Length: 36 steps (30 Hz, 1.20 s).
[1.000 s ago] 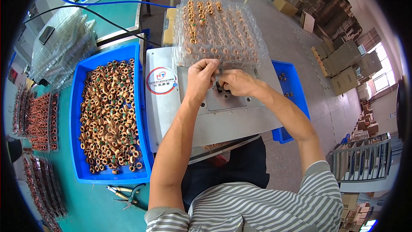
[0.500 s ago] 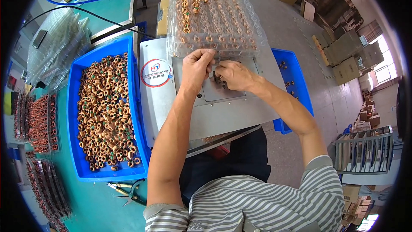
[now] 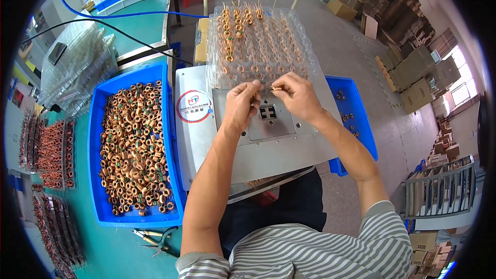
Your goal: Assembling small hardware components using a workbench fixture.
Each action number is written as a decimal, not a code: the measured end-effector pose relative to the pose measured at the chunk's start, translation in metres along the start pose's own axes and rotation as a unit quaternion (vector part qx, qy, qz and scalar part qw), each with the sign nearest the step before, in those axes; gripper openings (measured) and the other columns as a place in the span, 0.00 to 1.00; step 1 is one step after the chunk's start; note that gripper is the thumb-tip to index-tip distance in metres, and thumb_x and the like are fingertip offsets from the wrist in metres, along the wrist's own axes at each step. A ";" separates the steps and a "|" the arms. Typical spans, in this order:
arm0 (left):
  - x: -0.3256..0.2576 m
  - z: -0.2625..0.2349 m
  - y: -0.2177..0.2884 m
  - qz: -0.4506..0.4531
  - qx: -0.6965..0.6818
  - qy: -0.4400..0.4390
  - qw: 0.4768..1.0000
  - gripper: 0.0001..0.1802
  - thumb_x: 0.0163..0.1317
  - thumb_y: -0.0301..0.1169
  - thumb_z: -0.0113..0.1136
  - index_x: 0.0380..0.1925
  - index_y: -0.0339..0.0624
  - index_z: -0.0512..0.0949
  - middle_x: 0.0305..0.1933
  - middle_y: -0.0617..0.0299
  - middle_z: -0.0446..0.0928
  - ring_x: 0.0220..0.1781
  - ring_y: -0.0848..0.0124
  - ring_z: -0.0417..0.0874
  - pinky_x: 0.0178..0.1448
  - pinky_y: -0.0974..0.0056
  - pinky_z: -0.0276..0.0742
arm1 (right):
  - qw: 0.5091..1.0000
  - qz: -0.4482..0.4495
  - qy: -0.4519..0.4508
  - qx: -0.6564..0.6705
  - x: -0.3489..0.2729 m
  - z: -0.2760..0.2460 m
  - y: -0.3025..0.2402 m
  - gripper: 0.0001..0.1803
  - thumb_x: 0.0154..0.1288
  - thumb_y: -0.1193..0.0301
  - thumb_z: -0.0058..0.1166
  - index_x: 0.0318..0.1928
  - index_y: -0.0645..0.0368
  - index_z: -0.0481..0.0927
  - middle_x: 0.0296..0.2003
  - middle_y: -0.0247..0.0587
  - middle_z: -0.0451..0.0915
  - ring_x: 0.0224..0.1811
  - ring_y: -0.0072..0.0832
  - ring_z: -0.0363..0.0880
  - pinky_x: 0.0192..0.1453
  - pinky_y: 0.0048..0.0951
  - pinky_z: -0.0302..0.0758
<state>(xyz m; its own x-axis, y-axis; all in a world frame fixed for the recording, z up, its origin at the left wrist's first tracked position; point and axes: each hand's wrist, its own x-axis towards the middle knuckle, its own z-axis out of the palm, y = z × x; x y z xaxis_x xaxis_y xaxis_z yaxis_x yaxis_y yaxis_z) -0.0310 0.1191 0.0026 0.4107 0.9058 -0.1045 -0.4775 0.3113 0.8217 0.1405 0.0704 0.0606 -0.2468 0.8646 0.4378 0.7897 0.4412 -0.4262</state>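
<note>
Above the metal machine top (image 3: 274, 155), my left hand (image 3: 241, 104) is closed, with thumb and forefinger pinched; whether anything sits between them is too small to make out. My right hand (image 3: 298, 96) pinches a small copper-wire coil (image 3: 276, 88) at its fingertips, just right of the left fingertips. Below and between both hands, a square fixture with black slots (image 3: 268, 112) shows in the machine plate. Right behind the hands stands a stack of clear plastic trays (image 3: 294, 36), with several copper coils (image 3: 228, 36) standing in its left rows, wire ends up.
At the left, a blue bin (image 3: 96, 175) holds a heap of copper ring coils. Another blue bin (image 3: 364, 124) with several coils lies at the right. Pliers (image 3: 161, 243) rest on the green table (image 3: 111, 253). Blue and black cables (image 3: 124, 16) cross behind.
My hands have risen off the fixture and drawn apart, uncovering its black slots. The right hand now shows a coil at its fingertips. The whole view has shifted slightly.
</note>
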 end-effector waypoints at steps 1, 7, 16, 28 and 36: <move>-0.001 0.003 -0.001 -0.021 -0.020 -0.014 0.999 0.13 0.67 0.39 0.59 0.35 0.40 0.81 0.26 0.67 0.75 0.20 0.80 0.72 0.16 0.76 0.56 | 0.998 0.020 0.032 0.055 0.002 -0.001 -0.004 0.06 0.59 0.79 0.58 0.38 0.62 0.80 0.37 0.43 0.79 0.37 0.38 0.80 0.41 0.32 0.78; -0.005 0.009 0.003 -0.062 -0.101 -0.080 0.990 0.13 0.71 0.38 0.54 0.42 0.40 0.79 0.33 0.66 0.78 0.24 0.80 0.75 0.18 0.76 0.60 | 0.992 -0.018 0.102 0.069 0.003 0.010 -0.008 0.11 0.59 0.80 0.59 0.43 0.60 0.80 0.40 0.42 0.81 0.42 0.39 0.82 0.46 0.34 0.79; 0.002 -0.001 -0.004 -0.001 -0.144 -0.081 0.986 0.11 0.70 0.35 0.57 0.44 0.41 0.81 0.35 0.66 0.80 0.26 0.80 0.75 0.21 0.77 0.63 | 0.988 -0.065 0.105 0.090 0.003 0.007 -0.022 0.17 0.56 0.81 0.61 0.47 0.60 0.79 0.42 0.42 0.80 0.43 0.33 0.83 0.46 0.32 0.81; -0.002 0.007 -0.001 0.004 -0.133 -0.081 0.988 0.14 0.68 0.32 0.59 0.50 0.39 0.78 0.35 0.67 0.79 0.28 0.81 0.76 0.22 0.76 0.64 | 0.979 0.014 0.119 0.163 -0.005 0.014 -0.014 0.13 0.59 0.79 0.62 0.45 0.64 0.77 0.41 0.43 0.80 0.38 0.29 0.85 0.43 0.28 0.82; 0.001 0.005 -0.004 0.016 -0.086 -0.084 0.993 0.15 0.68 0.32 0.58 0.52 0.37 0.77 0.36 0.66 0.79 0.28 0.81 0.75 0.23 0.76 0.64 | 0.983 0.008 0.107 0.148 -0.007 0.016 -0.009 0.11 0.58 0.82 0.62 0.42 0.65 0.78 0.43 0.40 0.79 0.41 0.25 0.84 0.46 0.26 0.83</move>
<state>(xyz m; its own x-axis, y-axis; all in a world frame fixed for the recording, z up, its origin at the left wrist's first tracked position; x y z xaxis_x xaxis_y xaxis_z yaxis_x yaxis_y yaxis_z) -0.0242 0.1175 0.0019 0.5095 0.8600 0.0271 -0.6121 0.3402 0.7139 0.1265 0.0646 0.0490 -0.0868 0.8154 0.5723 0.5862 0.5063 -0.6325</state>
